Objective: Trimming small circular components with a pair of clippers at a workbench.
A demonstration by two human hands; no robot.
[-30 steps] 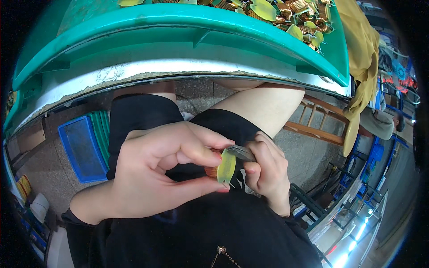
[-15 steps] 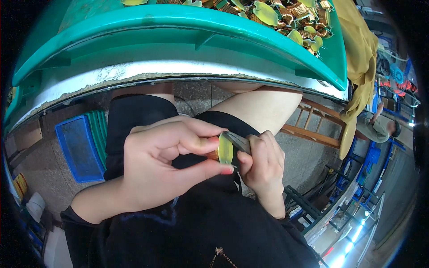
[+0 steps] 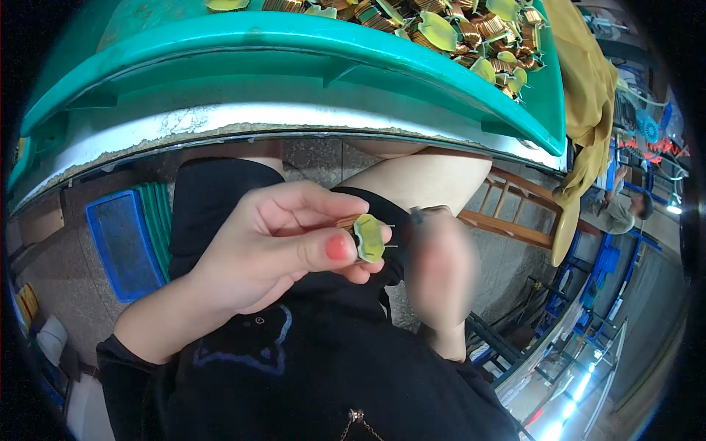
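In front of my lap, my left hand (image 3: pixel 268 246) pinches a copper-wound coil (image 3: pixel 369 239) between thumb and fingers. The coil's yellow-green end plate faces right, and thin wire leads stick out from it. To the right of the coil, and apart from it, is my right hand (image 3: pixel 441 268). It is badly blurred and its fingers do not show clearly. A dark metal part of the pliers (image 3: pixel 418 214) shows at the top of that hand; the rest of the tool is hidden or smeared.
A green tray (image 3: pixel 294 35) heaped with similar coils (image 3: pixel 478 37) stands on the white worktable (image 3: pixel 243 116) ahead. Blue and green crates (image 3: pixel 129 242) stand on the floor to my left. To the right are a wooden stool (image 3: pixel 515 209), a mustard cloth (image 3: pixel 588 95) and another person (image 3: pixel 621 213) farther off.
The pliers have come away from the coil as my right hand drew back slightly. My left hand has turned the coil, so its end plate and leads now face right.
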